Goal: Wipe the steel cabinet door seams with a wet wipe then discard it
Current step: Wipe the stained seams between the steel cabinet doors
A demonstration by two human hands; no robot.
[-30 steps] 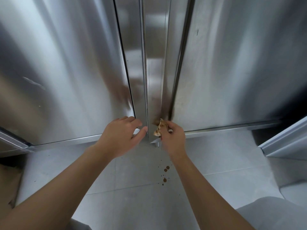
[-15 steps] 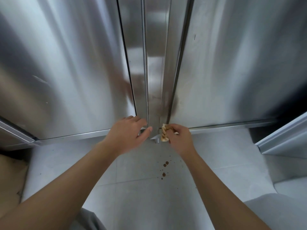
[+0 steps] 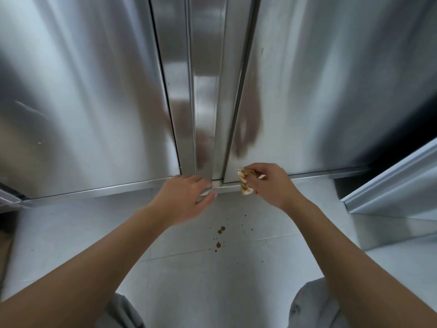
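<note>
At door base: R hand [image 3: 272, 183] pinches wipe [image 3: 246, 182]; L hand [image 3: 186, 195] flat.

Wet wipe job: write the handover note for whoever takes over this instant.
Right hand pinches the wipe, stained brown, at the bottom edge of the right door, beside the seam.
Left hand open, resting at the bottom edge of the left door.
Done: some wiping, judging by the stains.
Left: finish seams, bin the wipe; no bin in view. Brown drips on the floor.

Right hand [image 3: 274, 185] pinches stained wipe [image 3: 246, 183] at right door's [image 3: 331, 91] bottom edge.
</note>
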